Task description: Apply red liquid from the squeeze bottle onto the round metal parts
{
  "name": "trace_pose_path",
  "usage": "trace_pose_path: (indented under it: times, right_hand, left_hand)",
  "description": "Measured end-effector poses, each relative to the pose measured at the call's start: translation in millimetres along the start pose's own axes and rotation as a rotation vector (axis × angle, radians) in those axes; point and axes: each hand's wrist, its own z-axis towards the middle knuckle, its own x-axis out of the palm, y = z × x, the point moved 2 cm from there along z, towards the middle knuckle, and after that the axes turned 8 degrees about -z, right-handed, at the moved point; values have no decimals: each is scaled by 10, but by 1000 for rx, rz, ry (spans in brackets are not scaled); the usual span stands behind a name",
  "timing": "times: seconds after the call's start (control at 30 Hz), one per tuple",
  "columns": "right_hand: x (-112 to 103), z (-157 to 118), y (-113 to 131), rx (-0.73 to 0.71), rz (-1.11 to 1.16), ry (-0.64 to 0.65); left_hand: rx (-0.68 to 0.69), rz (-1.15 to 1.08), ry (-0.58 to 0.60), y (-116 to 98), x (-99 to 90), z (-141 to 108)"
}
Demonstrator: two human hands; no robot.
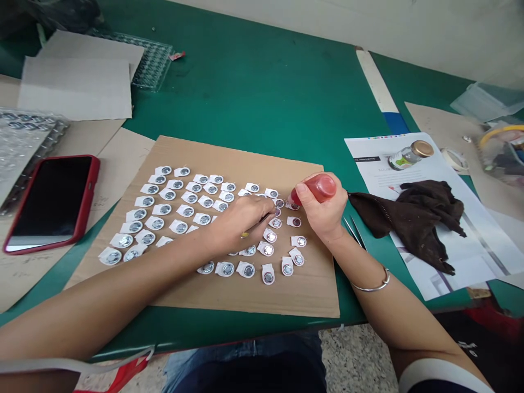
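Note:
My right hand (325, 210) is wrapped round a red squeeze bottle (321, 188), tilted with its lower end toward the small parts at the right of the cardboard sheet (303, 297). My left hand (245, 221) is closed just left of it, over the cardboard. A thin dark thing shows at its fingertips, too little visible to name. Rows of small round metallic pieces with white paper tabs (246, 269) lie on the cardboard, some hidden under my left forearm. One tabbed piece with a darker reddish centre (293, 221) lies just below the bottle.
A red-cased phone (51, 199) lies at left, near bubble wrap (28, 142) and grey card sheets (77, 87). At right are tweezers (355, 232), a dark brown cloth (413, 218), a small glass jar (410, 155) on printed paper (368, 158), and a tape roll (454, 159).

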Motion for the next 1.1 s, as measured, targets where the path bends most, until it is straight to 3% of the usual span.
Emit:
trace_pose_path:
  times: [0.5,1.1]
  right_hand:
    - [-17,-14,55,-41,9,17]
    - [-18,-34,60,-29,5,31]
  left_hand:
    - [-75,-118,-88,43,-28,2]
    - [-206,-228,-107,107,-41,18]
